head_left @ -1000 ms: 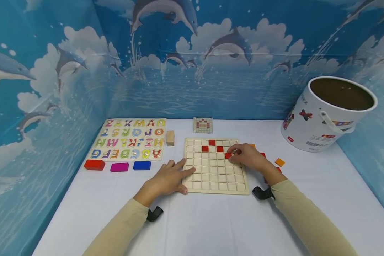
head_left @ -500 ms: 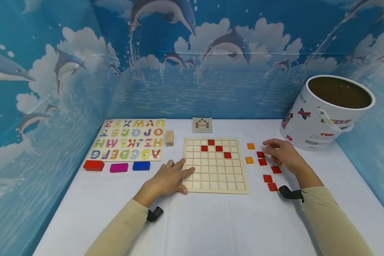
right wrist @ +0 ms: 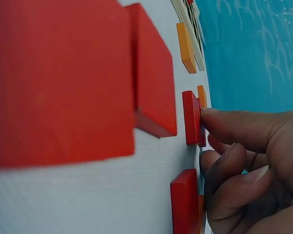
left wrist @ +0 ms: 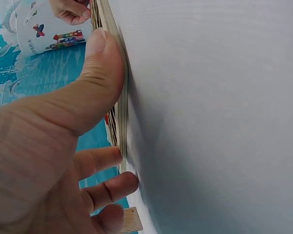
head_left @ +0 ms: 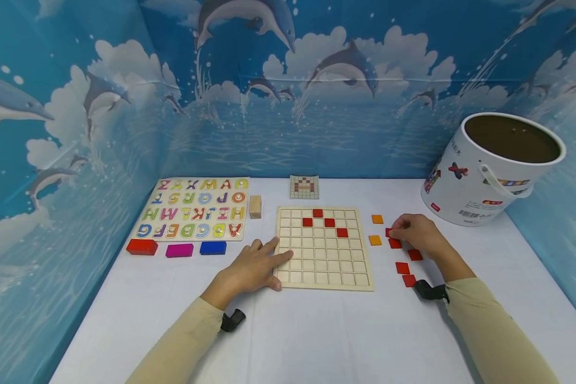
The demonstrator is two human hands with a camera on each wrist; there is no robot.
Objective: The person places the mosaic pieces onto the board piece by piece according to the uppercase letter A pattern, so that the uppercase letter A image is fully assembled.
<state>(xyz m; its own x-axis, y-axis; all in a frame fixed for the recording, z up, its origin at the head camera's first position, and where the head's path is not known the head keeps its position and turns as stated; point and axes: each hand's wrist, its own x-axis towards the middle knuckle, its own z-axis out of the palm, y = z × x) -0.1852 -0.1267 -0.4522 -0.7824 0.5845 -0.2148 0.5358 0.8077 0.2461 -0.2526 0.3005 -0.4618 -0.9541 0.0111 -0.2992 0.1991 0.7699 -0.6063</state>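
Observation:
A square wooden grid board (head_left: 321, 265) lies on the white table, with several red tiles set in its upper cells. My left hand (head_left: 249, 268) rests at the board's left edge, fingers spread, two reaching over the rim; its thumb (left wrist: 103, 66) lies against the edge in the left wrist view. Right of the board, my right hand (head_left: 418, 234) pinches a red tile (head_left: 388, 232) between thumb and forefinger, mostly covering it. Other loose red tiles (head_left: 402, 268) lie just below that hand. Two orange tiles (head_left: 375, 240) lie between them and the board.
A small pattern card (head_left: 304, 188) lies behind the board. To the left are a wooden block (head_left: 255, 207), an alphabet board (head_left: 192, 209), and red (head_left: 141, 247), magenta (head_left: 179, 250) and blue (head_left: 213, 248) blocks. A white bucket (head_left: 489, 181) stands at back right.
My right hand has left the red tile it placed on the board, moved right to the loose tiles, then come down onto one. My left hand stays put.

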